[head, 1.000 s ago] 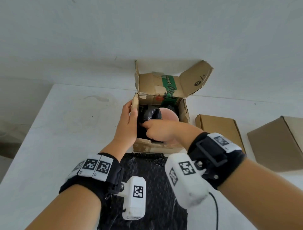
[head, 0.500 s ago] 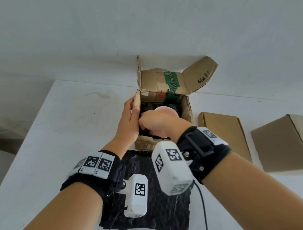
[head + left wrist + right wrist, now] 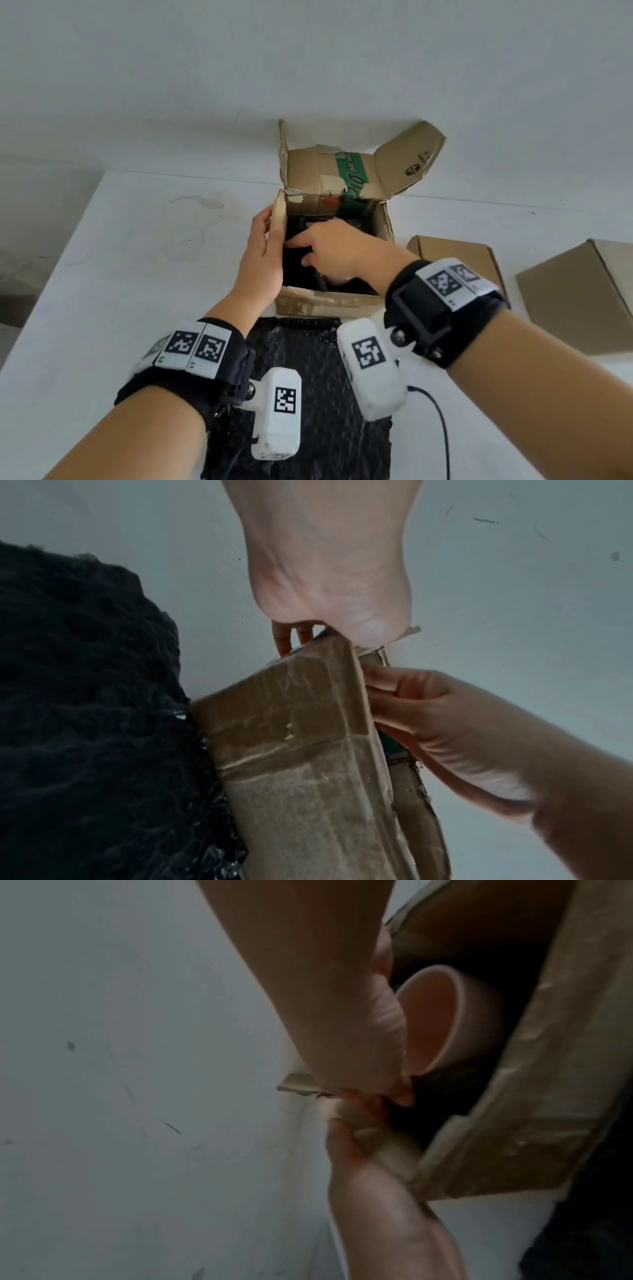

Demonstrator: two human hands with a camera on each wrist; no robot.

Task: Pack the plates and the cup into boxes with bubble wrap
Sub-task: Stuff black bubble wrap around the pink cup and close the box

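Observation:
An open cardboard box (image 3: 383, 226) stands on the white table, lined with black bubble wrap. My left hand (image 3: 265, 240) grips the box's left flap (image 3: 279, 219), thumb on its inner side. My right hand (image 3: 329, 246) reaches into the box with fingers spread on the black wrap, and in the head view it hides what lies below. The right wrist view shows a pink cup (image 3: 441, 1020) on its side inside the box, just beyond my right hand (image 3: 349, 1020). A second sheet of black bubble wrap (image 3: 308, 394) lies flat in front of the box. No plates are in view.
A flat brown box (image 3: 455, 257) lies right of the open box, and a larger closed carton (image 3: 582, 298) stands at the far right. A white wall (image 3: 308, 68) rises just behind the box. Bare table (image 3: 137, 274) stretches to the left.
My right hand has gone further into the box and spread its fingers, now covering the pink cup in the head view. My left hand has kept its grip on the flap.

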